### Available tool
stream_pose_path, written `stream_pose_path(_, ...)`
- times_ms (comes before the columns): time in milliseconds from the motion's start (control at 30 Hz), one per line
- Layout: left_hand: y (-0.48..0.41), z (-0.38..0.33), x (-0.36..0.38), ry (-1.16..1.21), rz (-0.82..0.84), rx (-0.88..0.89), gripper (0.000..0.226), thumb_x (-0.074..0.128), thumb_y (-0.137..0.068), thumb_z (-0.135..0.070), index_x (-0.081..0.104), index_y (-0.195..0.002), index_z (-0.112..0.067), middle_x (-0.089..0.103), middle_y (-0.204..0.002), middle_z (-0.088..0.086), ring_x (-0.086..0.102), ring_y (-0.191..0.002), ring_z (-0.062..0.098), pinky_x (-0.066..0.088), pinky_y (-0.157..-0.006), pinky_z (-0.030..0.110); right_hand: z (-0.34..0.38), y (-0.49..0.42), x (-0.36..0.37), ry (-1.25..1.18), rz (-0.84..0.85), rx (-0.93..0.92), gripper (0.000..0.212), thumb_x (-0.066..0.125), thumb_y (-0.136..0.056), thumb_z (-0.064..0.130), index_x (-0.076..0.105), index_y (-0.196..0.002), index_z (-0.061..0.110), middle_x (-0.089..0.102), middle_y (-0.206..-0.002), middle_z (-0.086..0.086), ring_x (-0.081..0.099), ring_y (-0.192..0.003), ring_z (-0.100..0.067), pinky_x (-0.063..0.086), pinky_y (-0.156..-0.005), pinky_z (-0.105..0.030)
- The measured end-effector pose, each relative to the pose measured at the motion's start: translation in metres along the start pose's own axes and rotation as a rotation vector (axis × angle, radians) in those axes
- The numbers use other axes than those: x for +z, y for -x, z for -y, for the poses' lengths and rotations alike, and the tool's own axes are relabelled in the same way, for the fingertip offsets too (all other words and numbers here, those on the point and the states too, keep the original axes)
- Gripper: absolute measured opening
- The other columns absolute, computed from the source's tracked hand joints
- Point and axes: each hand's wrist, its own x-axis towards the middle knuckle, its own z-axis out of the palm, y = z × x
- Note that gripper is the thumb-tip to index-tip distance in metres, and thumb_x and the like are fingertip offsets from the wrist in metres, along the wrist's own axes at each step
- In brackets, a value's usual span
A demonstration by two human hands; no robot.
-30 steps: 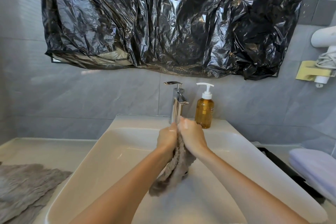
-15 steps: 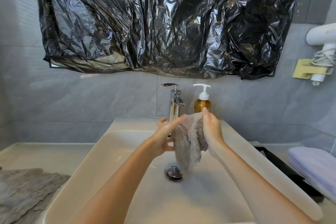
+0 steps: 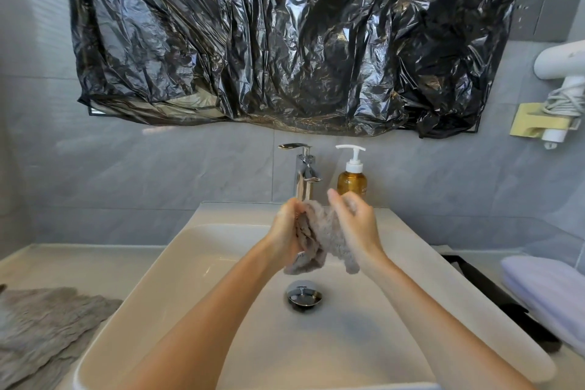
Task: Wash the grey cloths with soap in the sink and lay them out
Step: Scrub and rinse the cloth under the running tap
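A bunched grey cloth (image 3: 319, 231) hangs between both hands above the white sink (image 3: 177, 250), just in front of the chrome tap (image 3: 304, 174). My left hand (image 3: 286, 231) grips the cloth's left side with curled fingers. Against the cloth's right side my right hand (image 3: 356, 225) holds it, fingers partly raised and blurred. The cloth's lower ends dangle above the metal drain plug (image 3: 304, 296). An amber soap pump bottle (image 3: 351, 180) stands right of the tap. Another grey cloth (image 3: 41, 323) lies spread on the counter at the left.
Black plastic sheeting (image 3: 285, 41) covers the mirror on the wall above. A folded pale lilac towel (image 3: 550, 288) lies on the right counter beside a black tray edge (image 3: 493, 294). A white hair dryer (image 3: 560, 73) hangs at the upper right.
The cloth went from hanging between pressed hands to being lifted and spread, and is now bunched again between both hands, which have closed in and dropped slightly.
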Motion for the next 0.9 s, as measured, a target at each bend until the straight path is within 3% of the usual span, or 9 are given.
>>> stream_pose_path(100, 0.006, 0.009, 0.017, -0.073, -0.056, 0.006, 0.051, 0.027, -0.100, -0.040, 0.058, -0.072, -0.013, 0.065, -0.061, 0.002, 0.059, -0.067, 0.018, 0.044, -0.057, 0.023, -0.007, 0.012, 0.024, 0.273, 0.066, -0.067, 0.038, 0.044, -0.101, 0.035, 0.047, -0.065, 0.022, 0.055, -0.059, 0.009, 0.052, -0.059, -0.005, 0.039, -0.058, -0.025)
stream_pose_path(167, 0.007, 0.015, 0.023, -0.201, -0.111, 0.098, 0.047, 0.026, -0.103, -0.038, 0.061, -0.092, -0.009, 0.069, -0.077, 0.009, 0.064, -0.074, 0.019, 0.050, -0.051, 0.023, -0.011, 0.005, 0.024, 0.371, -0.019, -0.024, 0.039, 0.034, -0.103, 0.035, 0.050, -0.071, 0.020, 0.063, -0.075, -0.002, 0.059, -0.075, -0.019, 0.043, -0.066, -0.033)
stream_pose_path(267, 0.005, 0.021, 0.022, -0.359, -0.068, 0.253, 0.043, 0.029, -0.104, -0.036, 0.062, -0.099, -0.009, 0.068, -0.096, 0.019, 0.067, -0.089, 0.025, 0.057, -0.080, 0.041, -0.015, -0.001, 0.016, 0.313, -0.143, 0.120, 0.042, 0.028, -0.103, 0.040, 0.048, -0.072, 0.020, 0.062, -0.084, -0.009, 0.059, -0.081, -0.026, 0.041, -0.063, -0.031)
stream_pose_path(400, 0.001, 0.015, 0.013, -0.351, -0.104, 0.183, 0.036, 0.041, -0.099, -0.046, 0.053, -0.111, -0.014, 0.063, -0.109, 0.009, 0.061, -0.097, 0.017, 0.051, -0.092, 0.037, -0.024, 0.003, 0.011, 0.438, 0.075, 0.067, 0.038, 0.026, -0.103, 0.044, 0.051, -0.085, 0.023, 0.061, -0.088, -0.001, 0.059, -0.086, -0.020, 0.043, -0.069, -0.033)
stream_pose_path(567, 0.002, 0.006, -0.014, -0.391, 0.358, -0.146, 0.046, 0.067, -0.088, -0.033, 0.059, -0.122, -0.003, 0.068, -0.115, 0.012, 0.066, -0.108, 0.024, 0.051, -0.097, 0.035, -0.022, -0.011, -0.004, 0.340, 0.083, 0.155, 0.039, 0.029, -0.103, 0.045, 0.054, -0.095, 0.016, 0.058, -0.089, -0.002, 0.054, -0.086, -0.017, 0.043, -0.076, -0.034)
stream_pose_path(600, 0.003, 0.007, -0.018, -0.441, 0.340, -0.151, 0.041, 0.071, -0.086, -0.028, 0.062, -0.118, -0.002, 0.069, -0.112, 0.011, 0.067, -0.102, 0.022, 0.054, -0.092, 0.032, -0.021, -0.013, -0.007, 0.321, 0.088, 0.170, 0.038, 0.031, -0.103, 0.043, 0.055, -0.099, 0.014, 0.058, -0.092, -0.003, 0.054, -0.087, -0.016, 0.041, -0.074, -0.031)
stream_pose_path(700, 0.001, 0.007, -0.026, -0.502, 0.028, -0.056, 0.019, 0.071, -0.086, -0.020, 0.067, -0.096, -0.004, 0.066, -0.083, 0.007, 0.060, -0.062, 0.015, 0.048, -0.048, 0.019, -0.017, -0.020, -0.018, 0.284, 0.059, 0.122, 0.030, 0.038, -0.102, 0.040, 0.054, -0.106, 0.015, 0.061, -0.107, -0.002, 0.056, -0.101, -0.017, 0.038, -0.080, -0.028)
stream_pose_path(833, -0.009, 0.006, -0.035, -0.249, -0.163, 0.061, 0.010, 0.067, -0.089, -0.015, 0.064, -0.090, -0.005, 0.066, -0.088, 0.010, 0.064, -0.084, 0.021, 0.051, -0.069, 0.023, 0.012, -0.035, -0.014, 0.326, 0.108, -0.060, 0.027, 0.052, -0.098, 0.036, 0.059, -0.116, 0.018, 0.062, -0.114, 0.005, 0.056, -0.106, -0.011, 0.039, -0.083, -0.021)
stream_pose_path(900, -0.009, 0.003, -0.032, -0.143, -0.200, 0.097, 0.006, 0.066, -0.089, -0.011, 0.063, -0.087, -0.006, 0.064, -0.082, 0.009, 0.063, -0.076, 0.018, 0.052, -0.063, 0.021, 0.028, -0.046, -0.002, 0.402, 0.125, -0.145, 0.034, 0.056, -0.095, 0.039, 0.059, -0.123, 0.019, 0.062, -0.122, 0.005, 0.056, -0.112, -0.011, 0.041, -0.090, -0.024)
